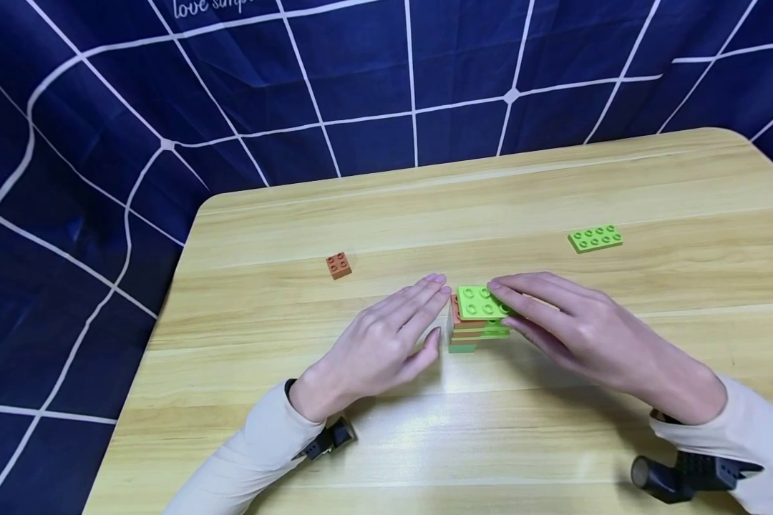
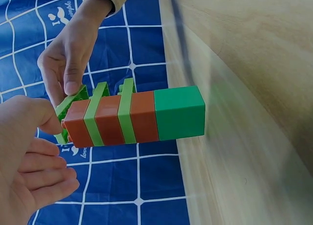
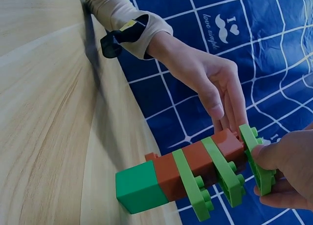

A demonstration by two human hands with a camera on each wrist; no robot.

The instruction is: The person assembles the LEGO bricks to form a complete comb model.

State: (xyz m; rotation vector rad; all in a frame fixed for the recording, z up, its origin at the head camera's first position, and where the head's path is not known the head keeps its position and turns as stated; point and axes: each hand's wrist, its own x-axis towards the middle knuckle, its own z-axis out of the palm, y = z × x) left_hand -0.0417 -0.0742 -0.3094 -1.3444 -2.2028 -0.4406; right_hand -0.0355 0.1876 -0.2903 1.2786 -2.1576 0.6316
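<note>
A tower of toy building bricks stands on the table, with a dark green brick [image 2: 180, 112] at its base. Above that, orange-brown bricks [image 2: 108, 120] alternate with lime green plates [image 3: 190, 186] that jut out toward the right hand's side. My right hand [image 1: 573, 329] pinches another lime plate [image 1: 479, 304] by its right end, thumb and fingers on opposite faces. This plate sits tilted over the studs of the uppermost orange-brown brick [image 3: 229, 143]. My left hand [image 1: 386, 336] is at the tower's left side, fingers extended, fingertips right by the top brick.
Behind the tower to the left lies a small orange-brown brick [image 1: 338, 265]. A loose lime plate [image 1: 595, 238] lies at the back right of the wooden table [image 1: 283, 458]. A dark blue cloth [image 1: 361, 79] with white lines hangs behind the far edge and along the left.
</note>
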